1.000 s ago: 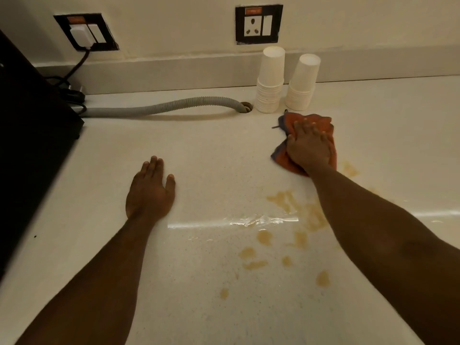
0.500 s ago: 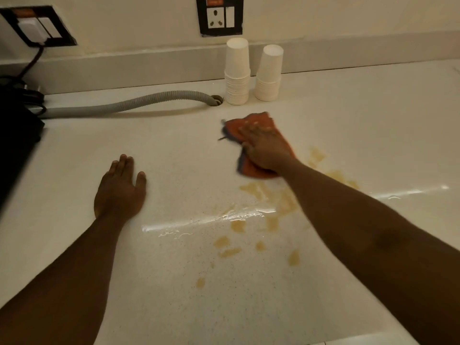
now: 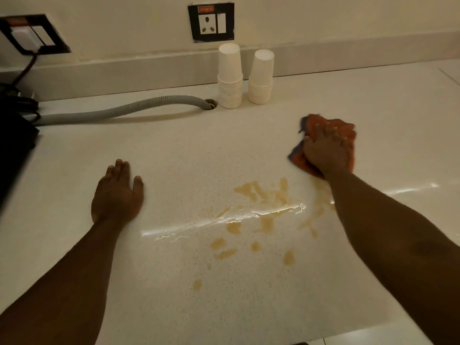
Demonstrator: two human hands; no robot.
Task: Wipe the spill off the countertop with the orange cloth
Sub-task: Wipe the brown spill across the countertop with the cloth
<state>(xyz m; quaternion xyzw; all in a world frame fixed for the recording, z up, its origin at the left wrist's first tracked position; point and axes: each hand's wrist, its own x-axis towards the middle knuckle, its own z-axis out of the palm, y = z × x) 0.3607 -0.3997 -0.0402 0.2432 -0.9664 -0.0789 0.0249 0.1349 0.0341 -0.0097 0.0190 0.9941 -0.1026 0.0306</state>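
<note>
A brownish spill (image 3: pixel 263 215) lies in smears and drops across the middle of the white countertop (image 3: pixel 186 150), with a wet glare streak through it. My right hand (image 3: pixel 324 151) presses down on the bunched orange cloth (image 3: pixel 347 128) just beyond the spill's far right edge. The cloth shows a bluish underside at its left. My left hand (image 3: pixel 115 195) rests flat on the counter, fingers together, to the left of the spill and holding nothing.
Two stacks of white paper cups (image 3: pixel 230 75) (image 3: pixel 260 77) stand at the back wall. A grey ribbed hose (image 3: pixel 119 112) runs into a counter hole. A dark appliance (image 3: pixel 15 140) sits at far left. Wall sockets (image 3: pixel 211 22) are above.
My right hand has slid the cloth to the right, away from the hose hole, leaving fresh smears at the spill's far edge. My left hand has stayed flat in place.
</note>
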